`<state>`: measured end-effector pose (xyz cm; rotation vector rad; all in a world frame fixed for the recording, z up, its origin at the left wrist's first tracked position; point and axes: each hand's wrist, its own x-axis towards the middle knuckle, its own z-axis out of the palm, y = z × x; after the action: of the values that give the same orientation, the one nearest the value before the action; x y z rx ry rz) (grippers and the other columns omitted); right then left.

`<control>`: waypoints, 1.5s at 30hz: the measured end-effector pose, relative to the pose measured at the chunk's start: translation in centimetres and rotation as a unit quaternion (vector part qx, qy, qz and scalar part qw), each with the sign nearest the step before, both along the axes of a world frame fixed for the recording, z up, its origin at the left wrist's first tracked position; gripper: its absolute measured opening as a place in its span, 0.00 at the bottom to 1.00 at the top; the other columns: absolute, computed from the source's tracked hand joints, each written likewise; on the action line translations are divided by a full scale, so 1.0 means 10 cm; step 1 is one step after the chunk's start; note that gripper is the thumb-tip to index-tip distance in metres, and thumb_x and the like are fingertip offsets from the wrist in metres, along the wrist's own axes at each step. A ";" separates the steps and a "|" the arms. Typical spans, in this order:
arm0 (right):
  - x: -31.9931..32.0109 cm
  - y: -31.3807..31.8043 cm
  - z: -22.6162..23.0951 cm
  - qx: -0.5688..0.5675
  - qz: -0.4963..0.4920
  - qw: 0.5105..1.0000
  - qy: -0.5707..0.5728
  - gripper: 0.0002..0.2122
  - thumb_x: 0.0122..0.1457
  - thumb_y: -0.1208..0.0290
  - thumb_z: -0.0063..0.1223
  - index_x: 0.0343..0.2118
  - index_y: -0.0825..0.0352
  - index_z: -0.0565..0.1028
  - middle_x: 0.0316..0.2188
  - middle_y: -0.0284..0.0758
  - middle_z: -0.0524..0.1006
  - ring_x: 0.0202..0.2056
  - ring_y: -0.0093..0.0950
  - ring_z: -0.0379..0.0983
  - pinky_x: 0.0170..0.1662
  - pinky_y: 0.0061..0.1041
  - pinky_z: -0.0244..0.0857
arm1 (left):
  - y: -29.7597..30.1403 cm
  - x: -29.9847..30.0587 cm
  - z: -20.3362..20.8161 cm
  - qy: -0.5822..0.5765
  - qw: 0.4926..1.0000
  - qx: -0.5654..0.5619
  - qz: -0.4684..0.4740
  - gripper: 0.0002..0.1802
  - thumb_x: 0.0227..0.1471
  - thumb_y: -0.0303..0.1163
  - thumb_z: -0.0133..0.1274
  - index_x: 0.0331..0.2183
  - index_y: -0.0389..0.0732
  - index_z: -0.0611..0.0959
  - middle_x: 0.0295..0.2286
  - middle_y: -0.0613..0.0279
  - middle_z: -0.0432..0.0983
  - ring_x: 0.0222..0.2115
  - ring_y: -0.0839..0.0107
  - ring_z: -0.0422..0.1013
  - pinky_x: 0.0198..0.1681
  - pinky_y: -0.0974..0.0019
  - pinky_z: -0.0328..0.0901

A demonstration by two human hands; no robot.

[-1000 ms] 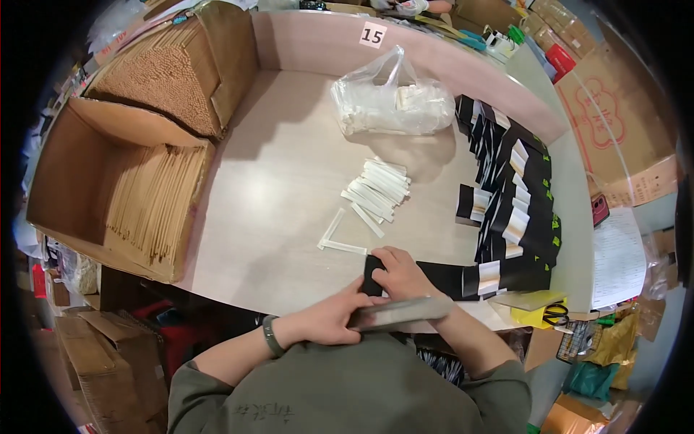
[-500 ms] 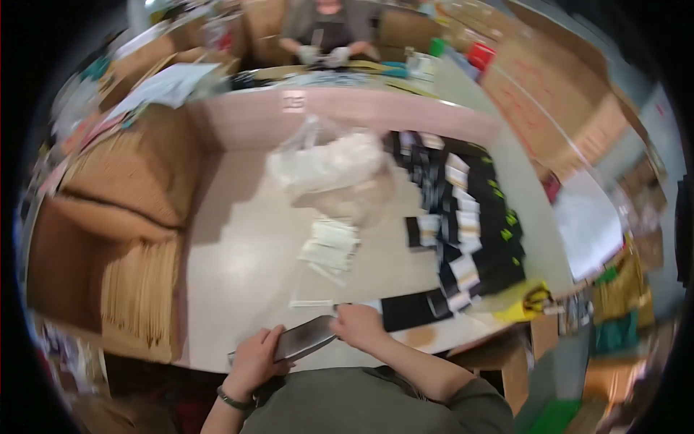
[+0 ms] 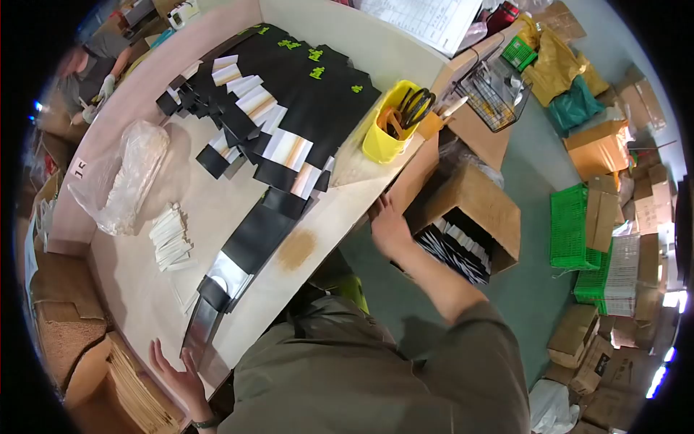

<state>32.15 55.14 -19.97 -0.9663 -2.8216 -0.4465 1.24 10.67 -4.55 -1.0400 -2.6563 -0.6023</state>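
Observation:
My left hand (image 3: 179, 376) is at the near left of the table, empty, fingers spread. Beside it lies a long, glossy grey strip (image 3: 204, 325) with a black piece (image 3: 213, 293) across its upper end. Beyond that, flat black strips (image 3: 260, 224) continue in a line toward a large layered pile of black pieces (image 3: 311, 101), several wrapped with white-and-tan bands (image 3: 288, 150). My right hand (image 3: 390, 228) is beyond the table's right edge, its fingers bent at the flap (image 3: 419, 170) of an open cardboard box; the fingertips are partly hidden.
Inside the box are stacked black-and-white pieces (image 3: 455, 249). A yellow holder (image 3: 387, 137) with scissors stands at the table corner. White slips (image 3: 170, 239) and a clear plastic bag (image 3: 123, 181) lie on the table. Far left, another person (image 3: 97, 72) wears gloves. Green crates (image 3: 571, 224) stand right.
Both hands have let go of the grey strip, which now lies on the table. My right hand has moved right to the box, and the view has turned right.

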 end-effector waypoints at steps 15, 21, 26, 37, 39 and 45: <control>0.54 -0.39 -0.12 -0.378 -0.070 0.919 -0.092 0.09 0.55 0.69 0.48 0.33 0.65 0.79 0.29 0.39 0.82 0.36 0.36 0.80 0.40 0.39 0.70 | 2.15 1.07 0.29 -0.011 0.888 -0.149 -0.436 0.28 0.40 0.22 0.63 0.47 0.42 0.80 0.51 0.49 0.68 0.53 0.46 0.65 0.55 0.49 0.63; 0.42 -0.12 0.17 -0.587 -0.068 0.806 -0.019 0.10 0.48 0.70 0.55 0.31 0.70 0.80 0.31 0.47 0.80 0.37 0.45 0.78 0.43 0.40 0.71 | 3.09 1.42 0.02 -0.028 0.800 -0.169 -0.575 0.27 0.43 0.27 0.63 0.49 0.42 0.79 0.52 0.50 0.67 0.54 0.48 0.64 0.58 0.47 0.60; -0.14 1.24 -1.13 -0.597 -0.285 0.636 0.398 0.13 0.55 0.68 0.49 0.38 0.68 0.81 0.43 0.48 0.79 0.44 0.43 0.77 0.44 0.37 0.72 | 3.49 1.65 -0.27 0.009 0.778 -0.211 -0.591 0.30 0.47 0.28 0.59 0.54 0.41 0.75 0.56 0.48 0.64 0.59 0.49 0.60 0.62 0.44 0.55; -0.71 0.49 -2.04 -0.624 -0.551 0.461 0.307 0.19 0.61 0.60 0.45 0.51 0.65 0.76 0.51 0.42 0.76 0.51 0.38 0.74 0.51 0.38 0.69 | 3.41 1.46 -0.42 0.093 0.760 -0.278 -0.580 0.23 0.49 0.36 0.57 0.49 0.49 0.82 0.57 0.63 0.67 0.61 0.60 0.57 0.62 0.51 0.54; -0.73 0.36 -2.13 -0.631 -0.560 0.439 0.307 0.19 0.61 0.60 0.46 0.51 0.65 0.76 0.51 0.42 0.76 0.51 0.38 0.74 0.51 0.38 0.69 | 3.37 1.47 -0.41 0.109 0.773 -0.258 -0.570 0.19 0.49 0.37 0.57 0.46 0.52 0.84 0.55 0.65 0.70 0.61 0.60 0.57 0.62 0.50 0.54; -0.78 0.43 -2.36 -0.630 -0.579 0.404 0.324 0.19 0.61 0.60 0.46 0.51 0.65 0.76 0.50 0.42 0.77 0.50 0.38 0.74 0.51 0.37 0.69 | 3.26 1.41 -0.45 0.174 0.767 -0.255 -0.562 0.15 0.51 0.39 0.58 0.43 0.59 0.85 0.53 0.70 0.72 0.63 0.59 0.54 0.63 0.50 0.54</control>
<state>24.30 59.46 -43.54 -2.3184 -0.8119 1.8244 15.29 43.29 -9.06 -2.5926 -1.6193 0.2198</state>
